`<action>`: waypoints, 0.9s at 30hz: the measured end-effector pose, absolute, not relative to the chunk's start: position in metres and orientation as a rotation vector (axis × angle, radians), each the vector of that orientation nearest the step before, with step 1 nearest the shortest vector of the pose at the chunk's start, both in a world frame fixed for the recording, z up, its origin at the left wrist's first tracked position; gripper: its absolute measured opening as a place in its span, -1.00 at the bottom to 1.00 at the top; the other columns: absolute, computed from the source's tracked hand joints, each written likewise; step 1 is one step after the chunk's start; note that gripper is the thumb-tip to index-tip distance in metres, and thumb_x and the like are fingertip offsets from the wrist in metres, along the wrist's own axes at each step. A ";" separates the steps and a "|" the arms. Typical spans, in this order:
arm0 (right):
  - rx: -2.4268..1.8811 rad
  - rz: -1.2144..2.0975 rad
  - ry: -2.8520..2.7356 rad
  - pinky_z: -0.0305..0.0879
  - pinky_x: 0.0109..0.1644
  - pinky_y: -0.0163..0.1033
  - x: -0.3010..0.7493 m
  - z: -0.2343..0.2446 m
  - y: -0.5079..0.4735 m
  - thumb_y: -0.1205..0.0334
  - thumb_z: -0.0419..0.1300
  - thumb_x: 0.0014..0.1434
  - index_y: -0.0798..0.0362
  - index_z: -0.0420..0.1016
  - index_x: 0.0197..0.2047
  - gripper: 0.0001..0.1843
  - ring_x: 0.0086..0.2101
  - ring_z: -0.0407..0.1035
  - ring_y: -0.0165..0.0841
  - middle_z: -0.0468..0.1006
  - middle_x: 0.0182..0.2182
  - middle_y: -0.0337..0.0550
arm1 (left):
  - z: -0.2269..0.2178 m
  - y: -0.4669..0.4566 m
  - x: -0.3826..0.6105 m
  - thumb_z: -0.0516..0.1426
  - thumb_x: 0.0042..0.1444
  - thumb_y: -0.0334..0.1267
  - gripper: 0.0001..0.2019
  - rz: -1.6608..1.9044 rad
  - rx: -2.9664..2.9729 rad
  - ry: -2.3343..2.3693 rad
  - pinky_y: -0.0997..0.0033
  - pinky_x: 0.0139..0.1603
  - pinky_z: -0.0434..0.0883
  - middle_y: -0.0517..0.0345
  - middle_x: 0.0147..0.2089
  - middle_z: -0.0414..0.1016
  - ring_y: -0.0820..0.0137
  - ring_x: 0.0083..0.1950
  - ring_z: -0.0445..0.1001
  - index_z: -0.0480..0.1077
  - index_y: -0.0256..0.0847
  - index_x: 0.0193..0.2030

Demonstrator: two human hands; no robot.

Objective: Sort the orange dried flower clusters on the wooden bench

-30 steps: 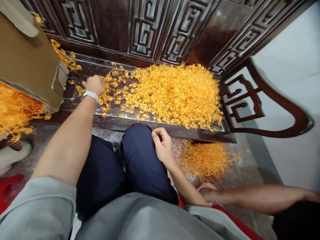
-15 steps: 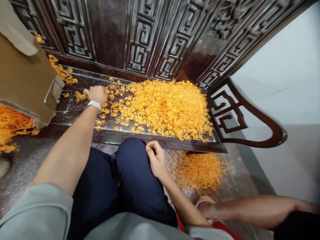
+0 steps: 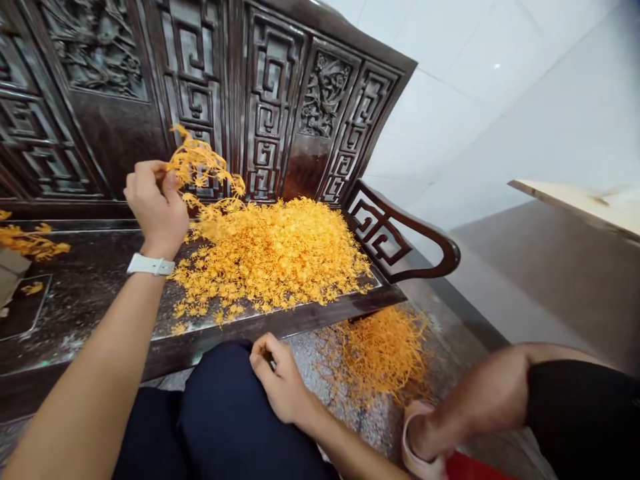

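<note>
My left hand [image 3: 157,203], with a white watch band [image 3: 150,265] at the wrist, is raised above the bench. Its thumb and fingers are closed on a bunch of orange plastic flower sprigs [image 3: 197,160], which trails to the right. Below and to the right lies a large heap of small orange plastic flower pieces [image 3: 285,250]; the hanging end of the bunch reaches its left edge. Resting on my knee, my right hand [image 3: 277,377] has its fingers curled and the thumb against the index finger, with nothing visible in them.
The heap sits on a dark wooden bench [image 3: 100,293] with a carved back [image 3: 113,133] and curved armrest [image 3: 425,237]. Thin orange stems [image 3: 387,353] are piled on the floor. Another person's leg [image 3: 480,400] is at right. A cardboard box corner [image 3: 11,277] shows at left.
My left hand has risen from the bench seat, lifting a bunch of orange sprigs. The view has swung right, taking most of the cardboard box out of sight. My right hand stays on the knee.
</note>
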State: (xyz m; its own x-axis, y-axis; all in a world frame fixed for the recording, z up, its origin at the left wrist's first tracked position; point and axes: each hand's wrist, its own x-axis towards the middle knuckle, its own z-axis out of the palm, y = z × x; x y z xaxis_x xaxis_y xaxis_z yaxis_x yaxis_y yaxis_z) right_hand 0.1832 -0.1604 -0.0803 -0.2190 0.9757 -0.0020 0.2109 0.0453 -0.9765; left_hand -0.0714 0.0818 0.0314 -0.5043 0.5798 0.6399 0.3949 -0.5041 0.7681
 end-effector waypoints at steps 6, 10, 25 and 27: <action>-1.242 1.206 -1.486 0.25 -0.24 -0.16 0.198 -0.087 -0.155 -0.03 0.19 0.43 -0.07 0.47 -0.24 -0.74 -0.36 0.32 -0.29 0.45 -0.38 -0.23 | 0.045 0.078 -0.024 0.20 0.48 -0.20 -0.89 2.288 1.461 1.094 0.36 -0.08 0.43 0.20 -0.22 0.44 0.39 -0.22 0.52 0.37 -0.14 -0.06; -1.147 1.071 -1.320 0.40 0.07 -0.09 0.201 -0.063 -0.104 -0.12 0.34 0.34 -0.07 0.45 0.15 -0.55 -0.04 0.44 -0.23 0.53 0.03 -0.05 | 0.045 0.070 0.016 0.30 0.38 -0.23 -0.83 2.124 1.109 0.879 0.41 -0.17 0.51 0.23 -0.35 0.45 0.40 -0.28 0.57 0.36 -0.08 -0.12; -1.022 1.478 -1.029 0.47 -0.13 -0.20 0.120 -0.102 -0.001 -0.02 0.44 0.15 -0.05 0.50 0.17 -0.44 -0.12 0.52 -0.31 0.60 -0.01 -0.10 | 0.028 0.069 0.022 0.43 0.26 -0.06 -0.67 1.770 0.618 0.677 0.48 -0.22 0.54 0.20 -0.32 0.49 0.43 -0.28 0.58 0.41 -0.15 -0.24; -0.967 1.500 -0.963 0.50 -0.08 -0.16 0.131 -0.090 -0.003 -0.22 0.36 0.21 -0.02 0.51 0.13 -0.42 -0.08 0.54 -0.27 0.61 0.04 -0.04 | 0.021 0.068 0.021 0.45 0.21 -0.06 -0.67 1.758 0.672 0.759 0.44 -0.25 0.55 0.19 -0.34 0.51 0.35 -0.26 0.62 0.41 -0.13 -0.24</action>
